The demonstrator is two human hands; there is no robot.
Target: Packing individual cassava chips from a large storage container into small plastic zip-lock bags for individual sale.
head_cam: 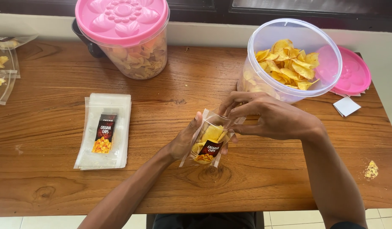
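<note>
My left hand (184, 141) cups a small clear pouch (208, 144) with a dark label, partly filled with yellow chips, holding it just above the wooden table (247, 182). Over the pouch's open top my right hand (270, 116) pinches its rim with the fingertips. Right behind my hands stands an open clear tub (327, 59) holding yellow chips (287, 63).
A stack of empty labelled pouches (103, 131) lies at the left. A closed tub with a pink flower lid (121, 19) stands at the back. A loose pink lid (353, 72), a white paper square (346, 106), crumbs (371, 169) and filled pouches (1, 63) are around.
</note>
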